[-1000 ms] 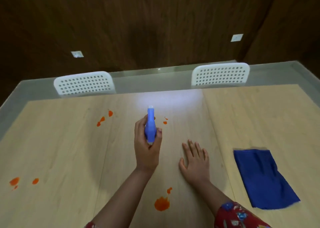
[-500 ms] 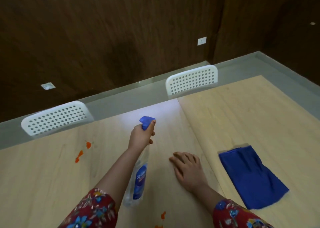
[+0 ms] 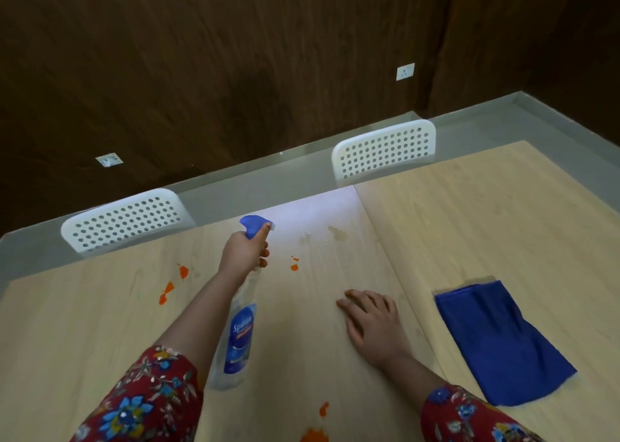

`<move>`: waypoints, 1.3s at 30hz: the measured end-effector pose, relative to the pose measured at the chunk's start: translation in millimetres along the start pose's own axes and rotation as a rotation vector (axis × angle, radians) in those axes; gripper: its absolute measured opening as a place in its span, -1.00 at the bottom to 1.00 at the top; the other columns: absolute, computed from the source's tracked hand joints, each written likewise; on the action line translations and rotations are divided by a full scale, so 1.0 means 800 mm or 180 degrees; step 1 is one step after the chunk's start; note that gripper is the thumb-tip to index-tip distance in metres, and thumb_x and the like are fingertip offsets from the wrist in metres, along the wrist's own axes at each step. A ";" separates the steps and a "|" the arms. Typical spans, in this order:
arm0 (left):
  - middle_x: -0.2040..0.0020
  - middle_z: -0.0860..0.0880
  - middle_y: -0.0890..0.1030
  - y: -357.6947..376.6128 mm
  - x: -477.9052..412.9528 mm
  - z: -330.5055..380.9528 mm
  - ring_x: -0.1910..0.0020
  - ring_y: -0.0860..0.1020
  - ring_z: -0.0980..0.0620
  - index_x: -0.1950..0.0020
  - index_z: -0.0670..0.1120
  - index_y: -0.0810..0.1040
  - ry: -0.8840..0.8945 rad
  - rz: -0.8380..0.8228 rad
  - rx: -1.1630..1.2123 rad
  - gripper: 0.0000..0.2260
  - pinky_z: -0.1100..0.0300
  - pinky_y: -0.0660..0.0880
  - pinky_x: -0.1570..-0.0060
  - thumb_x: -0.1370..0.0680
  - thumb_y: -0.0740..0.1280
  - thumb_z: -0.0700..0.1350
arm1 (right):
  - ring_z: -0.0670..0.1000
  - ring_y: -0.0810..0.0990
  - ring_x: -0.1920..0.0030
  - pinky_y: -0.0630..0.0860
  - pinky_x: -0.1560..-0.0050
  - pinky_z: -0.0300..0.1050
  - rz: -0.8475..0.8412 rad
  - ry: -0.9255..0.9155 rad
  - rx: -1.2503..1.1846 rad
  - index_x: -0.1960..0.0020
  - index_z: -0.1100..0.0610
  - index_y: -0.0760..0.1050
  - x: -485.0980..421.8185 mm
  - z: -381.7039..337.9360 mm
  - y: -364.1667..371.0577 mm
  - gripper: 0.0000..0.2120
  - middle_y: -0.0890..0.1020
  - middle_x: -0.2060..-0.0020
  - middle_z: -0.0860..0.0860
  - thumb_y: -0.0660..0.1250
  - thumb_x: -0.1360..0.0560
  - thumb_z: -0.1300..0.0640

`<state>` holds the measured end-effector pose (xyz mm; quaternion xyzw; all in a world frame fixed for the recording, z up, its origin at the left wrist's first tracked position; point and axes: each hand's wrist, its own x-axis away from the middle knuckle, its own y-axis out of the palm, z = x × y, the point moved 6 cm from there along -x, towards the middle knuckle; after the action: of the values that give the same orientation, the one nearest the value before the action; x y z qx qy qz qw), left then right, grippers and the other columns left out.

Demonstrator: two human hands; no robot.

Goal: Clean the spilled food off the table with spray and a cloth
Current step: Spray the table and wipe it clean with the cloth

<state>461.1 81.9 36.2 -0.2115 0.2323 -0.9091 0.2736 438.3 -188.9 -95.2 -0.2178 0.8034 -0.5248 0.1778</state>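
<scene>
The left grip is clenched round the neck of the spray bottle, one finger up on the blue trigger head. The bottle is clear with a blue label and tilted, nozzle aimed toward the upper right of the frame and its base hanging down near the forearm, off the counter.

The right grip is released, lying palm down on the wood right of centre with nothing in it. The blue cloth lies rumpled at lower right, near that hand but not touching it.

There are orange spills all over: two blobs left of the bottle hand, small specks just right of it, and a bigger splat at the bottom edge. A pale wet patch sits ahead of the nozzle. Two white perforated chair backs poke up past the far edge.
</scene>
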 end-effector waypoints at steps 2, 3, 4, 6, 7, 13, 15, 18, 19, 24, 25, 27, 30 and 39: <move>0.26 -0.12 0.61 -0.019 0.006 -0.006 0.36 0.57 -0.02 0.10 -0.23 0.56 0.0000 0.0103 -0.0022 -0.56 0.08 0.54 0.20 -0.57 0.26 0.17 | -0.07 0.33 -0.35 0.21 -0.38 0.00 -0.0004 0.0014 0.0036 -0.36 -0.21 0.37 0.001 -0.001 -0.001 -0.61 0.41 -0.36 -0.18 0.06 -0.56 -0.13; 0.25 -0.11 0.61 -0.029 0.010 -0.009 0.36 0.57 -0.02 0.09 -0.22 0.55 -0.0008 0.0149 -0.0017 -0.57 0.08 0.53 0.21 -0.57 0.26 0.17 | -0.06 0.33 -0.35 0.19 -0.37 -0.01 -0.0009 0.0020 0.0046 -0.36 -0.21 0.38 0.001 -0.001 -0.001 -0.61 0.42 -0.36 -0.17 0.06 -0.55 -0.13; 0.23 -0.10 0.62 -0.039 0.012 -0.013 0.35 0.58 -0.03 0.08 -0.21 0.55 -0.0026 0.0200 -0.0009 -0.58 0.09 0.52 0.23 -0.57 0.26 0.17 | -0.06 0.33 -0.35 0.17 -0.37 -0.03 -0.0013 0.0031 0.0049 -0.35 -0.21 0.38 0.002 0.000 -0.002 -0.60 0.42 -0.36 -0.17 0.05 -0.55 -0.13; 0.17 -0.09 0.63 -0.063 0.018 -0.026 0.33 0.59 -0.05 0.04 -0.19 0.54 -0.0043 0.0334 0.0007 -0.60 0.12 0.50 0.27 -0.58 0.25 0.17 | -0.05 0.34 -0.34 0.13 -0.35 -0.05 -0.0010 0.0026 0.0046 -0.34 -0.21 0.40 0.001 -0.001 -0.003 -0.60 0.43 -0.35 -0.17 0.04 -0.54 -0.13; 0.16 -0.09 0.63 -0.078 0.022 -0.036 0.33 0.60 -0.05 0.02 -0.19 0.54 -0.0081 0.0426 0.0004 -0.59 0.13 0.50 0.28 -0.58 0.25 0.17 | -0.05 0.35 -0.34 0.13 -0.35 -0.05 -0.0003 0.0015 0.0051 -0.34 -0.21 0.40 0.001 -0.003 -0.002 -0.60 0.43 -0.35 -0.16 0.04 -0.54 -0.13; 0.24 -0.12 0.64 -0.155 0.040 -0.089 0.38 0.60 -0.03 0.10 -0.21 0.58 -0.0405 0.1005 -0.0131 -0.56 0.07 0.53 0.21 -0.56 0.27 0.20 | -0.04 0.33 -0.35 0.18 -0.36 -0.01 -0.0049 0.0017 0.0122 -0.36 -0.20 0.40 0.001 0.001 -0.001 -0.57 0.43 -0.36 -0.15 0.00 -0.54 -0.14; 0.24 -0.10 0.64 -0.173 0.050 -0.101 0.36 0.62 -0.05 0.11 -0.18 0.58 -0.0464 0.1091 -0.0208 -0.57 0.06 0.53 0.21 -0.56 0.26 0.20 | -0.03 0.33 -0.35 0.18 -0.37 0.00 -0.0073 -0.0006 0.0133 -0.36 -0.19 0.41 0.000 -0.001 -0.001 -0.55 0.43 -0.36 -0.14 -0.01 -0.54 -0.15; 0.19 -0.06 0.64 -0.183 0.062 -0.116 0.35 0.64 -0.04 0.07 -0.16 0.55 -0.0580 0.1096 -0.0380 -0.57 0.05 0.55 0.19 -0.56 0.23 0.22 | -0.03 0.33 -0.35 0.19 -0.37 0.02 -0.0063 0.0000 0.0137 -0.37 -0.17 0.41 0.000 -0.001 -0.002 -0.53 0.44 -0.36 -0.13 -0.02 -0.53 -0.15; 0.19 -0.06 0.64 -0.183 0.066 -0.122 0.36 0.64 -0.04 0.07 -0.17 0.55 -0.0634 0.1073 -0.0434 -0.57 0.06 0.54 0.19 -0.57 0.23 0.22 | -0.03 0.32 -0.36 0.19 -0.38 0.03 -0.0067 0.0005 0.0131 -0.37 -0.17 0.40 0.000 -0.001 -0.002 -0.53 0.44 -0.36 -0.13 -0.02 -0.53 -0.15; 0.24 -0.13 0.64 -0.170 0.098 -0.139 0.39 0.59 -0.04 0.18 -0.20 0.54 -0.0786 0.0973 -0.0134 -0.59 0.09 0.53 0.22 -0.57 0.27 0.16 | -0.02 0.34 -0.33 0.22 -0.35 0.04 -0.0048 -0.0007 0.0095 -0.35 -0.14 0.44 0.001 -0.001 -0.002 -0.53 0.46 -0.33 -0.11 0.00 -0.52 -0.13; 0.26 -0.13 0.62 -0.164 0.103 -0.137 0.41 0.57 -0.04 0.18 -0.19 0.54 -0.0798 0.0895 -0.0017 -0.60 0.11 0.52 0.24 -0.57 0.28 0.15 | -0.02 0.36 -0.32 0.23 -0.33 0.04 -0.0024 -0.0010 0.0095 -0.34 -0.14 0.45 0.001 -0.002 -0.002 -0.54 0.48 -0.32 -0.10 0.01 -0.51 -0.12; 0.27 -0.11 0.60 -0.148 0.115 -0.125 0.44 0.54 -0.04 0.14 -0.16 0.54 -0.0708 0.0740 0.0171 -0.65 0.14 0.48 0.28 -0.57 0.28 0.13 | -0.01 0.38 -0.29 0.23 -0.31 0.02 0.0023 -0.0018 0.0121 -0.32 -0.13 0.47 0.001 -0.003 -0.003 -0.54 0.49 -0.30 -0.10 0.02 -0.51 -0.12; 0.24 -0.09 0.61 -0.124 0.129 -0.104 0.47 0.53 -0.05 0.14 -0.10 0.53 -0.0418 0.0615 0.0280 -0.70 0.15 0.46 0.30 -0.58 0.28 0.12 | -0.02 0.38 -0.29 0.22 -0.31 0.02 0.0018 -0.0024 0.0126 -0.32 -0.14 0.47 0.000 -0.004 -0.007 -0.54 0.49 -0.30 -0.11 0.02 -0.50 -0.12; 0.26 -0.02 0.61 -0.062 0.160 -0.049 0.47 0.56 0.03 0.13 -0.15 0.54 -0.0084 0.0318 0.0331 -0.60 0.12 0.49 0.24 -0.57 0.24 0.19 | -0.15 0.28 -0.32 0.08 -0.33 -0.15 -0.0483 0.0138 -0.1158 -0.19 -0.25 0.48 -0.010 0.012 -0.011 -0.66 0.41 -0.27 -0.27 0.23 -0.42 -0.14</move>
<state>324.1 54.4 64.2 -0.1972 0.1915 -0.9023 0.3322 451.3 -194.9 -90.0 -0.2949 0.8699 -0.3875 0.0781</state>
